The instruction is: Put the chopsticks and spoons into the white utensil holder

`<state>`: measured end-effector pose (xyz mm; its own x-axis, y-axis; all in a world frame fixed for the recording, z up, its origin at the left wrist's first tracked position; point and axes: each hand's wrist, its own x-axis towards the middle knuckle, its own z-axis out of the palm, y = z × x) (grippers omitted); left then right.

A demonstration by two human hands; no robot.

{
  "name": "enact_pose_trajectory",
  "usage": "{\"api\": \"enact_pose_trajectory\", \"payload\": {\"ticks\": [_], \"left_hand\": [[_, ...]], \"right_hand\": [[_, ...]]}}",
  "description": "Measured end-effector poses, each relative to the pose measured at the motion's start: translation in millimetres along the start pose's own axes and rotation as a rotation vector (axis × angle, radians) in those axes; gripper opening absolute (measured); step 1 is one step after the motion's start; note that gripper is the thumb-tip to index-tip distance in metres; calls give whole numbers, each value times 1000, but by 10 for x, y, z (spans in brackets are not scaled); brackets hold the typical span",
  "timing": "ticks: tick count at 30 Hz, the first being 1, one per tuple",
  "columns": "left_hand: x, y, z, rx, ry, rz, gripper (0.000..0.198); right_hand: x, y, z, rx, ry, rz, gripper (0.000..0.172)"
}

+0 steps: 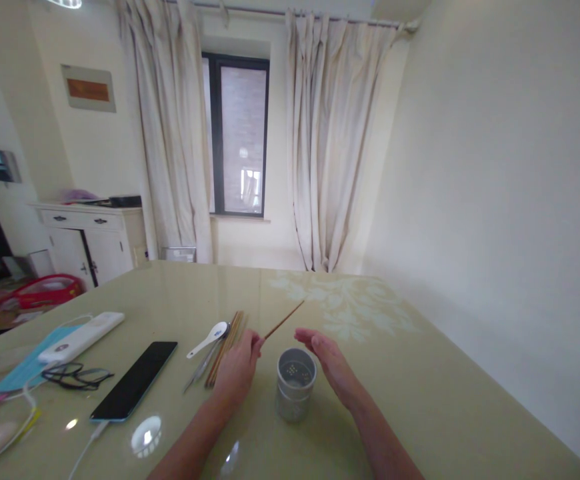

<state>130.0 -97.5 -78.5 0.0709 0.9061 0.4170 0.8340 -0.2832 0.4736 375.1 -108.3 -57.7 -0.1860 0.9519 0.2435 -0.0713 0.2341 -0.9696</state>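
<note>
A chopstick (pixel 285 320) is pinched in my left hand (pixel 240 367), its thin end slanting up and to the right. Between my hands stands an upright grey utensil holder (pixel 294 402), with small holes visible in its bottom and nothing else seen inside. My right hand (pixel 331 363) is beside the holder's right rim, fingers stretched out and pointing left, holding nothing. Several more chopsticks (pixel 230 343) lie in a bunch just left of my left hand, which partly covers them. Next to them rest a white spoon (pixel 209 339) and metal utensils (pixel 201 368).
On the left of the glossy table (pixel 370 427) lie a black-screened phone (pixel 135 380) with a cable, eyeglasses (pixel 77 377), a white power strip (pixel 83 337) and a blue mask (pixel 33 367). A wall (pixel 510 200) runs along the right; a curtained window (pixel 243 133) is behind.
</note>
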Motion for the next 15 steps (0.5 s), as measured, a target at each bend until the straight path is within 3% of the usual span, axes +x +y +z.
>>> {"api": "enact_pose_trajectory", "payload": {"ticks": [2,4,9,12,15], "left_hand": [[-36,104,62,-134,47,39,31],[-75,178,92,-200,133,180,29],[-112,199,49,-245,216,477,35],[-119,172,42,-353,237,420,35],[-147,185,49,-537,184,232,41]], "right_hand": [[31,39,79,-66,92,-23,64],[43,55,148,-94,140,-61,61],[14,-9,243,-112,173,-128,53],[25,-47,206,-75,238,-175,47],[76,-62,54,108,453,-245,46]]}}
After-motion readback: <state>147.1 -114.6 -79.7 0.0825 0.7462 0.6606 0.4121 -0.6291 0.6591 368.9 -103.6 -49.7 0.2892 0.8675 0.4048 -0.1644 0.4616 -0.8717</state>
